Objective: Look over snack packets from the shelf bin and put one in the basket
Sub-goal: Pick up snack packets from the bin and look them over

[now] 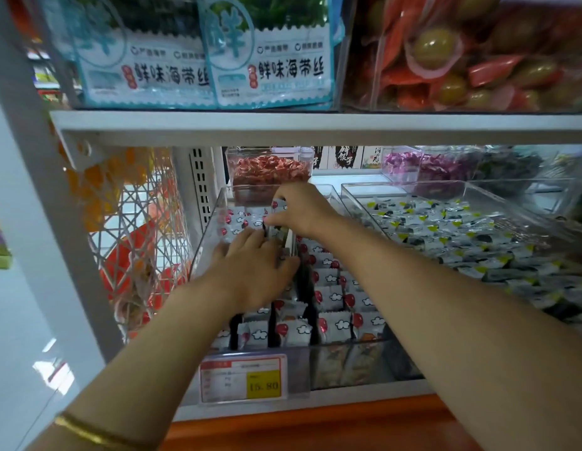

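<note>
A clear plastic shelf bin (205,237) holds rows of small white snack packets (331,296) printed with red balloons and clouds. Both my arms reach into it. My left hand (253,265) lies palm down on the packets in the middle of the bin, fingers spread forward. My right hand (301,208) is farther back, its fingers curled down and pinching the top edge of an upright packet (278,206). A white wire basket (133,236) with orange items inside hangs to the left of the bin.
A second clear bin (478,232) of grey and yellow packets sits to the right. Small tubs of red (268,172) and purple sweets (410,164) stand behind. The shelf (315,125) above carries blue seaweed bags. A price tag (244,379) is clipped to the bin's front.
</note>
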`<state>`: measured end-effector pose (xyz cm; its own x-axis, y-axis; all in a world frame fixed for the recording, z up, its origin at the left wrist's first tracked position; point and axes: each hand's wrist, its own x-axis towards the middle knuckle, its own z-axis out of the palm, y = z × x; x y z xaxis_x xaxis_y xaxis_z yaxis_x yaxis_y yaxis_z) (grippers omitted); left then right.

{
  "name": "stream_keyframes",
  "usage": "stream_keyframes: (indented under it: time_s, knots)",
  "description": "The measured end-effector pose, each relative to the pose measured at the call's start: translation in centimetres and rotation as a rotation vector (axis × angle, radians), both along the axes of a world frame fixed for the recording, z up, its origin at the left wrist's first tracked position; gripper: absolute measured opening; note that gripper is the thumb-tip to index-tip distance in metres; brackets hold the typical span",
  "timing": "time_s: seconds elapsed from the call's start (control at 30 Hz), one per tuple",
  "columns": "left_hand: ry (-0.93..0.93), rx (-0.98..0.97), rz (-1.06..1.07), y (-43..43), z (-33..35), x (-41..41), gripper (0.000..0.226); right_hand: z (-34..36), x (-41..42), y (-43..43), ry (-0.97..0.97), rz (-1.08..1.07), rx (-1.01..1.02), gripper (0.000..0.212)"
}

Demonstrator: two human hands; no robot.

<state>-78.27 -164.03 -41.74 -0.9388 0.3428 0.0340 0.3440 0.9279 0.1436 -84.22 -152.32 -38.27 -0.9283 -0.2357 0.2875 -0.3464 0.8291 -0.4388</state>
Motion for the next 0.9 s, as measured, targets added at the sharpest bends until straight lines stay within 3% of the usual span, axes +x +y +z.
stream_keyframes:
  time_s: [0.1,0.27,0.33,0.47,0.57,0.67,0.9]
  knots:
    - [-0.051,-0.030,0.002,0.2,-0.4,1.7,0.072,-0.6,-0.4,-0.3,-0.088,0.063,0.052,0.018]
    - [-0.060,-0.156,-0.007,-0.5,-0.1,2.8,0.072,-1.4,-0.6,-0.2,-0.122,0.062,0.153,0.030]
    - [-0.072,-0.155,-0.016,-0.8,-0.2,3.0,0.070,-1.5,-0.7,-0.2,-0.108,0.072,0.150,0.017]
    - [-0.072,-0.105,-0.030,-1.1,-0.5,3.2,0.065,-1.4,-1.1,-0.5,-0.152,0.102,0.218,0.024]
    - [-0.072,-0.050,-0.028,-1.0,-0.6,3.1,0.063,-0.9,-1.7,-0.5,-0.156,0.074,0.158,0.028]
    - [-0.078,-0.013,-0.031,-1.0,-0.6,3.0,0.062,-0.3,-2.0,-0.2,-0.089,0.040,0.092,0.024]
    - [-0.026,0.020,-0.043,-1.0,-0.7,2.8,0.063,-0.3,-3.8,-0.4,0.077,-0.092,0.234,0.019]
